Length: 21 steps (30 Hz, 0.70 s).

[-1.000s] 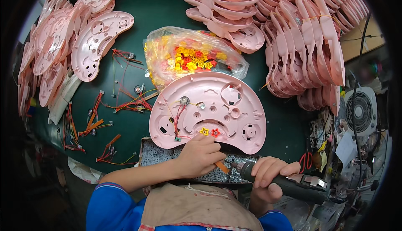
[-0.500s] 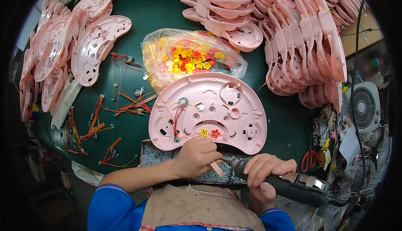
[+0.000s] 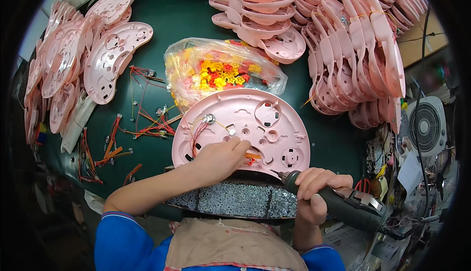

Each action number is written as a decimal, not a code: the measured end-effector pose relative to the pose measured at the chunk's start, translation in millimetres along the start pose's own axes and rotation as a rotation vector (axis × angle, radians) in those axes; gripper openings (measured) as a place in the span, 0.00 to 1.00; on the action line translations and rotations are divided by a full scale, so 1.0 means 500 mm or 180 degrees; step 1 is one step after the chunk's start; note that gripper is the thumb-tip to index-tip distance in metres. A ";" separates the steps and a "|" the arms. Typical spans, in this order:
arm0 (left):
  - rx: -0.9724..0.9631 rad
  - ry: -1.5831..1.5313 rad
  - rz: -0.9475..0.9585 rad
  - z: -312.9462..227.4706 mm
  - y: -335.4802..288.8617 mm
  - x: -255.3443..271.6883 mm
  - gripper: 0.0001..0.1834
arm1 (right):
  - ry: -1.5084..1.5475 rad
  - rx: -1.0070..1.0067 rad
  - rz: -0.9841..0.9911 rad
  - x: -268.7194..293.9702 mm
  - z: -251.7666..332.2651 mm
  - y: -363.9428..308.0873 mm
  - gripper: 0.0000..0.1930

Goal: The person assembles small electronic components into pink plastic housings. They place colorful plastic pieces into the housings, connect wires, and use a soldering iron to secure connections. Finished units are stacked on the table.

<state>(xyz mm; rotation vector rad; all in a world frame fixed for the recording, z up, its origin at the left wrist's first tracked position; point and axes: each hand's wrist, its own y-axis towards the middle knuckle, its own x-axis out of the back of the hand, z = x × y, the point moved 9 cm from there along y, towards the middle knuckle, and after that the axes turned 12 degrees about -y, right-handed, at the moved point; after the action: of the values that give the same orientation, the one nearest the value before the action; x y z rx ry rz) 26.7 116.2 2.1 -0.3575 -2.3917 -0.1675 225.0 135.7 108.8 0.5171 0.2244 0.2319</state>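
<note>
The pink plastic shell point(image 3: 230, 105), curved like a wide arch, lies open side up in front of me. My left hand point(image 3: 221, 159) reaches over its middle with the fingers closed. They hold a short orange strip point(image 3: 253, 156) down over the small star-shaped pieces, which are mostly hidden by the hand and strip. My right hand point(image 3: 316, 188) grips a dark electric screwdriver point(image 3: 338, 203). Its bit points left, by the shell's lower edge. A round component with red wires point(image 3: 209, 119) sits in the shell's left part.
Below the shell is a tray of small metal screws point(image 3: 235, 200). A clear bag of red and yellow star pieces point(image 3: 221, 69) lies behind it. Wired parts point(image 3: 159, 123) spread on the left. Stacked pink shells point(image 3: 353, 55) stand right and far; more point(image 3: 61, 60) stand left. A fan point(image 3: 424, 123) is at right.
My left hand has moved up from the tray's edge onto the shell, bringing the strip over the star pieces. The right hand's screwdriver has shifted slightly right and its bit has come nearer the shell.
</note>
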 end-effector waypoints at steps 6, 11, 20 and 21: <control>0.0032 0.0140 0.0166 0.014 0.013 -0.020 0.15 | -0.0003 0.0045 -0.0015 -0.007 -0.014 0.002 0.22; -0.0246 -0.0275 -0.0134 -0.002 0.022 -0.009 0.13 | -0.0160 0.0099 0.0250 -0.024 -0.030 0.004 0.23; -0.0605 -0.0385 -0.0256 0.013 0.043 -0.005 0.09 | -0.0255 0.0099 0.0244 -0.031 -0.087 -0.014 0.22; -0.0564 -0.0414 -0.0253 0.014 0.042 -0.003 0.09 | -0.0226 0.0094 0.0252 -0.033 -0.093 -0.014 0.22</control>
<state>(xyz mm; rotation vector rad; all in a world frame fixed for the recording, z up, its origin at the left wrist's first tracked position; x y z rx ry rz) 29.6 137.6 -3.6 -0.3650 -2.5283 -0.4057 197.8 146.7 68.5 0.5630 0.1385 0.2870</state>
